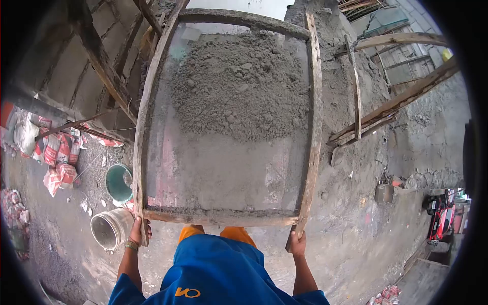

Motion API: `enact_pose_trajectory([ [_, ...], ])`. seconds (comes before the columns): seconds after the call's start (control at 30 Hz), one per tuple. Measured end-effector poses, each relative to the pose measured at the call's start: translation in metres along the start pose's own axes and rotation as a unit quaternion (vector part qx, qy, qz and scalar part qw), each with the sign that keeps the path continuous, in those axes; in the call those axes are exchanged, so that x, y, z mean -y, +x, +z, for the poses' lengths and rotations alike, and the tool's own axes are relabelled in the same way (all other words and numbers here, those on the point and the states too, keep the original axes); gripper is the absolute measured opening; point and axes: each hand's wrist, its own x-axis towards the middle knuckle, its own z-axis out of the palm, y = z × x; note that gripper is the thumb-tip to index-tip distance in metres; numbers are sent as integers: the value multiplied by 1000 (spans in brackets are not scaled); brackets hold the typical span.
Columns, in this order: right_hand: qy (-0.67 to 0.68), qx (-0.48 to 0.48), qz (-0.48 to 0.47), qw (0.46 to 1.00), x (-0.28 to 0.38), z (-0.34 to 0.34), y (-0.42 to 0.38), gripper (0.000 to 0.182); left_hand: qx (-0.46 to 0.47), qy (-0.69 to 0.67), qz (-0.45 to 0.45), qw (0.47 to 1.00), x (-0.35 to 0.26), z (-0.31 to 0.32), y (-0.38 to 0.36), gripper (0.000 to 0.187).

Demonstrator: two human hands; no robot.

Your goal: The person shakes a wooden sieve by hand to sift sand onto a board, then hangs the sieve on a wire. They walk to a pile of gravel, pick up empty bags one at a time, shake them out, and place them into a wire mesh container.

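Our left hand [135, 232] and right hand [298, 244] closed round the wooden handles [302, 224] of a framed sieve [227, 219], lumpy grey sand [239, 86] heaped on its far part.

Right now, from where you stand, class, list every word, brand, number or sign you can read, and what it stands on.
"NO", as it appears in the picture, in orange on the blue shirt; the view may be upside down.
Stacked red-and-white bags: printed lettering, too small and blurred to read surely.
I can read no numbers or signs.
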Motion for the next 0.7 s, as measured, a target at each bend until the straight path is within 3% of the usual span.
enact_pose_trajectory([
  [0.07,18,3,-14,1000,-12,7,28,45,-28,11,-2,1000,-56,26,22,63],
  [0.1,-28,19,0,999,23,9,58,39,-38,17,-20,999,-105,56,27,63],
  [0.2,-108,4,-18,994,174,-4,130,68,-48,62,24,997,-235,128,21,61],
  [0.27,-185,1,-81,979,253,-34,170,75,12,67,49,997,-301,145,20,58],
  [0.33,-204,32,-83,975,304,-54,197,84,-1,90,45,995,-345,159,8,58],
  [0.43,-188,15,-79,979,252,-49,198,77,-6,69,31,997,-316,153,7,59],
  [0.5,-166,-7,-65,984,211,-32,144,67,-20,41,48,998,-228,127,24,60],
  [0.53,-136,-6,-52,989,142,-22,140,61,-40,44,52,997,-183,118,24,61],
  [0.6,-64,1,-32,997,70,-12,94,52,-58,11,16,998,-102,93,20,65],
  [0.63,-65,11,34,997,59,-14,69,50,-51,-36,8,998,-60,75,19,67],
  [0.7,1,24,40,999,3,-16,34,45,-53,-36,15,998,13,39,0,68],
])
